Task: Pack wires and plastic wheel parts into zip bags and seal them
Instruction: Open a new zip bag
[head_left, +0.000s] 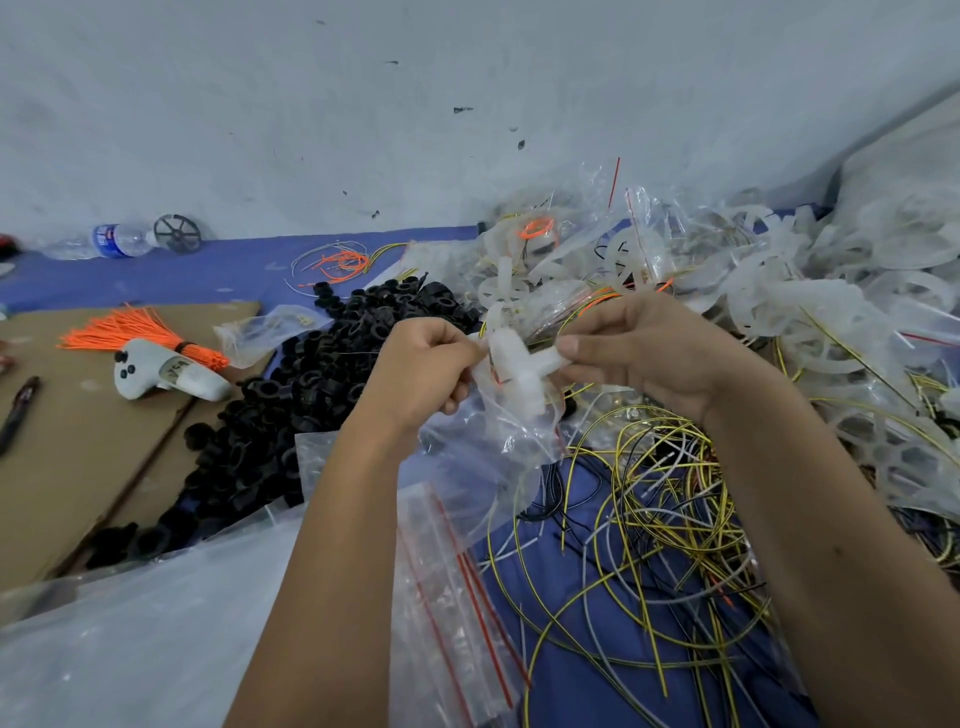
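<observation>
Nearest lie spare zip bags (457, 587), a loose sheaf with red seal strips; I cannot count them because they overlap. Just right of them the wires (670, 525) sprawl in yellow, black and grey loops, far too many to count. They look light and springy, so they would probably need coiling and pinching at the coil's crossing before going into a bag.

Above these, both hands work at one bag (498, 431), held in the air. The left hand (423, 364) has its fingers curled, pinching the bag's mouth. The right hand (639, 348) pinches a white part (522, 366) between thumb and fingers, at the opening. The part seems stiff and light. The film looks thin and slippery, best held at the seal strip, where it is stiffer.

Left of the hands is a heap of black rings (317, 374), uncountable. Further left, on cardboard (67, 441), lie one white controller (166, 371) and one bundle of orange ties (135, 330).

Beyond the hands, packed bags (571, 249) and clear wheels (831, 291) pile up, too tangled to count. One bottle (111, 240) lies by the far wall.
</observation>
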